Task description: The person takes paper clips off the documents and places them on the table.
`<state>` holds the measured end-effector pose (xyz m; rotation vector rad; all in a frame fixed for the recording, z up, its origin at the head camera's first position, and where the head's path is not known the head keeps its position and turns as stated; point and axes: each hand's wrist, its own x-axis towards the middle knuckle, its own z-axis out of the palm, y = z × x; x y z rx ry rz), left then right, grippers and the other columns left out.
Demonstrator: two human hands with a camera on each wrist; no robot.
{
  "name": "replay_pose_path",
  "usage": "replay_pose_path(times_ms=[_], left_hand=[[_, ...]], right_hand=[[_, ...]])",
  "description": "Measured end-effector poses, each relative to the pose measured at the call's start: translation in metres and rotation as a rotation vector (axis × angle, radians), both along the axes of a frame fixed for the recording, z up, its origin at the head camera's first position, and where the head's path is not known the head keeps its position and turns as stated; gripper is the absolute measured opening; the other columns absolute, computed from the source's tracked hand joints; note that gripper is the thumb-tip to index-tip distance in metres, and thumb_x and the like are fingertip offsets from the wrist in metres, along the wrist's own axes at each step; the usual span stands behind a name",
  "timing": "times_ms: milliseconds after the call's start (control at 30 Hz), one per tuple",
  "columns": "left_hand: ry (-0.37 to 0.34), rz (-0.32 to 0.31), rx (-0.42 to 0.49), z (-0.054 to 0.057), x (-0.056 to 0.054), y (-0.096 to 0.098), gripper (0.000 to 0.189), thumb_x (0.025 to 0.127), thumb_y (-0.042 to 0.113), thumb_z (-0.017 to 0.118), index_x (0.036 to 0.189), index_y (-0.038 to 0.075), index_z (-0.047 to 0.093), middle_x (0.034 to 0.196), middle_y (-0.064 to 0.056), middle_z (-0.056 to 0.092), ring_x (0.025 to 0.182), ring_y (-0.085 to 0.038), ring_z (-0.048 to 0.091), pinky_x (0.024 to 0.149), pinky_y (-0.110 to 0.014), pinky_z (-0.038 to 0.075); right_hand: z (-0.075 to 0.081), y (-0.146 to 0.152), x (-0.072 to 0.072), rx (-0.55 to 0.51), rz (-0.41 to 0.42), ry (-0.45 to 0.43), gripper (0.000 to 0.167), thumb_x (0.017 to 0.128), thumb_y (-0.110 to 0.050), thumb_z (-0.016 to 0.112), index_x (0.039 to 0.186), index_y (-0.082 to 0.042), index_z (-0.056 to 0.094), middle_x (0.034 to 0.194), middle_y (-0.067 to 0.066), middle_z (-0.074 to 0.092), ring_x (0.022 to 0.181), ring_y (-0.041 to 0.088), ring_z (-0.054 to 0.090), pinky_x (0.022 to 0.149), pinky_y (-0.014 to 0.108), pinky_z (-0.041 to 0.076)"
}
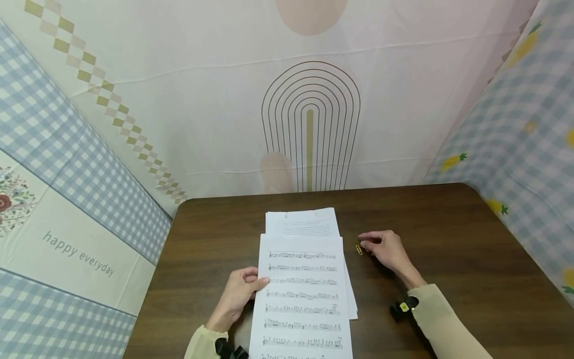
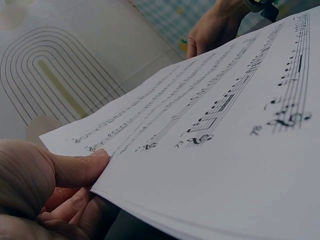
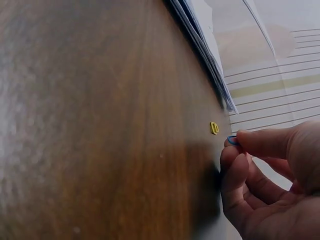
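My left hand [image 1: 237, 294] pinches the left edge of the printed sheet music [image 1: 302, 299]; in the left wrist view the thumb [image 2: 82, 167] lies on top and the other fingers are curled below. The pages are lifted toward me, tilted. To the right of the papers, my right hand [image 1: 389, 252] pinches a small blue paper clip [image 3: 233, 140] between thumb and fingertip, with most of the clip hidden. Just beside those fingertips, a yellow paper clip [image 1: 358, 249] lies on the wooden table.
Behind the music, more printed sheets [image 1: 278, 223] lie on the table [image 1: 215, 229], with what look like clips at their top edge. Another white page [image 1: 352, 304] sticks out at the right. A patterned cloth [image 1: 215, 124] hangs at the back; checked cloths hang at both sides.
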<state>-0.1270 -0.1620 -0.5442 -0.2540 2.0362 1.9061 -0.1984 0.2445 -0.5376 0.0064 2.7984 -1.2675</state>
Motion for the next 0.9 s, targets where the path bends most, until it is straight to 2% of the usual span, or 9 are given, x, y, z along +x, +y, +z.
replay_pose_path(times_ms=[133, 200, 267, 600, 700, 900], left_hand=[[0.006, 0.005, -0.005, 0.0006, 0.0011, 0.0002, 0.026, 0.100, 0.004, 0.075, 0.120, -0.012, 0.070, 0.095, -0.014, 0.083, 0.076, -0.016, 0.077, 0.067, -0.028, 0.063], [0.003, 0.007, -0.005, 0.0012, 0.0013, 0.0004, 0.025, 0.101, 0.003, 0.074, 0.120, -0.012, 0.070, 0.095, -0.014, 0.083, 0.076, -0.016, 0.078, 0.068, -0.029, 0.063], [0.004, 0.007, -0.005, 0.0013, 0.0012, 0.0002, 0.025, 0.101, 0.003, 0.074, 0.120, -0.012, 0.070, 0.095, -0.014, 0.083, 0.076, -0.016, 0.078, 0.068, -0.028, 0.063], [-0.003, 0.002, 0.002, 0.0020, -0.0010, -0.0016, 0.025, 0.101, 0.005, 0.075, 0.120, -0.011, 0.070, 0.094, -0.010, 0.084, 0.078, -0.015, 0.078, 0.069, -0.028, 0.063], [0.000, 0.006, 0.003, 0.0030, -0.0014, -0.0022, 0.026, 0.101, 0.005, 0.075, 0.121, -0.011, 0.070, 0.095, -0.011, 0.084, 0.078, -0.016, 0.079, 0.070, -0.028, 0.064], [0.005, 0.012, 0.017, 0.0046, -0.0012, -0.0037, 0.026, 0.101, 0.005, 0.074, 0.121, -0.012, 0.070, 0.097, -0.011, 0.084, 0.079, -0.015, 0.079, 0.070, -0.028, 0.064]], right_hand=[[-0.0010, 0.0014, 0.0016, 0.029, 0.011, 0.015, 0.020, 0.101, -0.009, 0.075, 0.119, -0.005, 0.083, 0.116, 0.019, 0.083, 0.102, 0.032, 0.076, 0.089, 0.045, 0.062], [-0.0008, 0.0019, 0.0033, 0.044, 0.020, 0.017, 0.019, 0.101, -0.009, 0.075, 0.118, -0.005, 0.084, 0.120, 0.020, 0.082, 0.114, 0.038, 0.075, 0.098, 0.055, 0.060], [-0.0009, 0.0028, 0.0044, 0.056, 0.024, 0.014, 0.018, 0.101, -0.008, 0.075, 0.117, -0.006, 0.084, 0.124, 0.020, 0.081, 0.120, 0.041, 0.073, 0.103, 0.060, 0.057], [-0.0026, 0.0035, 0.0052, 0.084, 0.039, 0.018, 0.018, 0.100, -0.009, 0.075, 0.115, -0.007, 0.085, 0.120, 0.019, 0.082, 0.104, 0.029, 0.072, 0.086, 0.038, 0.055], [-0.0030, 0.0023, 0.0056, 0.089, 0.031, 0.029, 0.018, 0.100, -0.008, 0.076, 0.115, -0.007, 0.085, 0.117, 0.018, 0.083, 0.101, 0.028, 0.072, 0.083, 0.036, 0.054], [-0.0034, 0.0002, 0.0067, 0.101, 0.009, 0.051, 0.018, 0.099, -0.008, 0.075, 0.114, -0.005, 0.085, 0.117, 0.020, 0.083, 0.107, 0.034, 0.075, 0.086, 0.038, 0.056]])
